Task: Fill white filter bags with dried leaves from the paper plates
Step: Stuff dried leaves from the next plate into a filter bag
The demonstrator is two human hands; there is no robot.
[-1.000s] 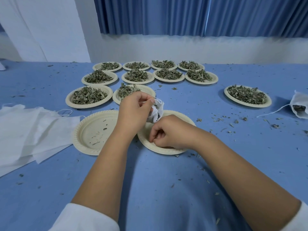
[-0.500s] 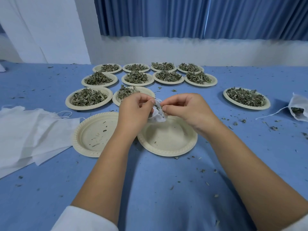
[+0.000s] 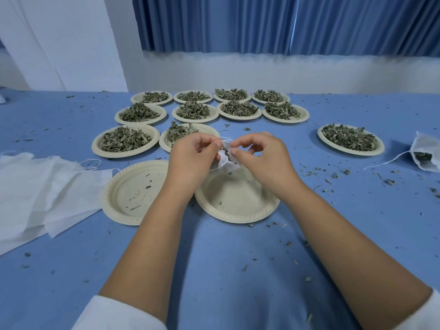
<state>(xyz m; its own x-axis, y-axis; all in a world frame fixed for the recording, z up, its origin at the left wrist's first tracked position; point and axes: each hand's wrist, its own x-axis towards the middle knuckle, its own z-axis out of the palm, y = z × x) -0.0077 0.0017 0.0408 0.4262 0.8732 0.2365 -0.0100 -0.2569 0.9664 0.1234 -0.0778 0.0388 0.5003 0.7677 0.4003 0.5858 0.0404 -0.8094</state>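
A small white filter bag (image 3: pixel 225 158) with dark dried leaves showing at its mouth hangs between my two hands above an emptied paper plate (image 3: pixel 238 203). My left hand (image 3: pixel 190 158) pinches the bag's left edge. My right hand (image 3: pixel 259 156) pinches its right edge with thumb and forefinger. A second emptied plate (image 3: pixel 128 191) lies to the left. Several paper plates heaped with dried leaves (image 3: pixel 126 142) stand in rows behind my hands, and one more plate of leaves (image 3: pixel 350 139) stands apart at the right.
A stack of flat white filter bags (image 3: pixel 42 186) lies at the left on the blue table (image 3: pixel 226 270). A filled bag (image 3: pixel 426 156) with its drawstring trailing lies at the right edge. Leaf crumbs are scattered over the cloth. Blue curtains hang behind.
My right hand rose from the emptied plate to the bag's mouth and now pinches its right edge. My left hand kept its hold on the bag.
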